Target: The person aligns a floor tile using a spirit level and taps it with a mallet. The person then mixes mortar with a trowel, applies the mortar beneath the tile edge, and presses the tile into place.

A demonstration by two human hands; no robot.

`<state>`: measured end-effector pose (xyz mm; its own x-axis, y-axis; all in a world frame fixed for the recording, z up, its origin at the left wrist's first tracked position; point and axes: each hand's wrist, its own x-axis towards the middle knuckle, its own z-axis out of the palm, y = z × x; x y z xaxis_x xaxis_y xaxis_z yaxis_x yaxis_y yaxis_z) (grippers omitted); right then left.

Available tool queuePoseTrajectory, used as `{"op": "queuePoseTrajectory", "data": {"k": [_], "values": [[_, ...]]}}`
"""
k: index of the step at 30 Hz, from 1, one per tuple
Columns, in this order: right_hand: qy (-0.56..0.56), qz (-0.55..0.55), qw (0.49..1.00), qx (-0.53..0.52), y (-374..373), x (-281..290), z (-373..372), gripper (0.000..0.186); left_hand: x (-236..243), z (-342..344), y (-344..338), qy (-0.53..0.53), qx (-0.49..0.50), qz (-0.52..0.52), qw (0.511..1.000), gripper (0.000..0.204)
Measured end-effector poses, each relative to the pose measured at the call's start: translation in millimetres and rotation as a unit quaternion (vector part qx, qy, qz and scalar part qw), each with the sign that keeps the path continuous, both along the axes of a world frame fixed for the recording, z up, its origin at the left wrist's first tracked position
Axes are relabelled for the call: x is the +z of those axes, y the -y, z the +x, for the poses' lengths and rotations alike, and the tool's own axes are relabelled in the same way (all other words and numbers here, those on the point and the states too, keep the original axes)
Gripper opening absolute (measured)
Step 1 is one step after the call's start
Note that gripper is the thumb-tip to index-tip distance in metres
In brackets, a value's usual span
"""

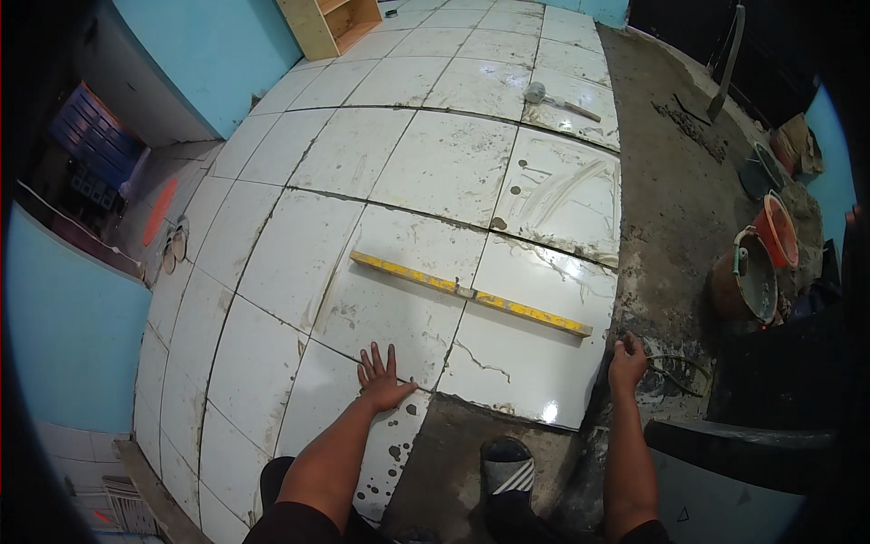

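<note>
My left hand rests on a white floor tile with its fingers spread, close to the joint between tiles. My right hand is closed beside the right edge of the tiling, fingers curled together; what they hold, if anything, is hidden. Ahead of both hands a yellow spirit level lies slantwise across two tiles, its right end near the outer edge. The nearest right tile has a crack-like smear of mortar and a bright reflection. Below it shows a bare grey patch of floor.
A mallet lies on the far tiles. Bare screed runs along the right, with an orange bucket, a brown bucket and a dark bucket. A wooden shelf stands at the back. Sandals lie left.
</note>
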<state>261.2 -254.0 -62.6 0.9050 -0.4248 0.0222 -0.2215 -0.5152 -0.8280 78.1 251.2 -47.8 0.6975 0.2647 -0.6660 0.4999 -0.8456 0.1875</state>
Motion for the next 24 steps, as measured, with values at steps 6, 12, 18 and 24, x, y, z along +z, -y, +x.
{"op": "queuePoseTrajectory", "data": {"k": [6,12,18,24], "values": [[-0.026,0.039,0.999,-0.008,3.6,-10.5,0.5,0.038,-0.5,0.8,-1.2,0.010,0.000,-0.004,1.000,0.124],[-0.060,0.063,0.996,-0.005,-11.4,-6.0,4.6,0.039,-1.8,-1.1,-4.3,0.006,0.004,0.001,1.000,0.123],[-0.058,0.031,0.998,0.002,-10.7,-5.4,8.5,0.039,2.2,-0.7,-2.7,0.003,0.004,-0.006,1.000,0.122],[-0.077,-0.008,0.997,0.016,3.9,-14.5,24.5,0.041,-1.6,-0.5,1.1,0.012,0.000,-0.001,1.000,0.121]]}}
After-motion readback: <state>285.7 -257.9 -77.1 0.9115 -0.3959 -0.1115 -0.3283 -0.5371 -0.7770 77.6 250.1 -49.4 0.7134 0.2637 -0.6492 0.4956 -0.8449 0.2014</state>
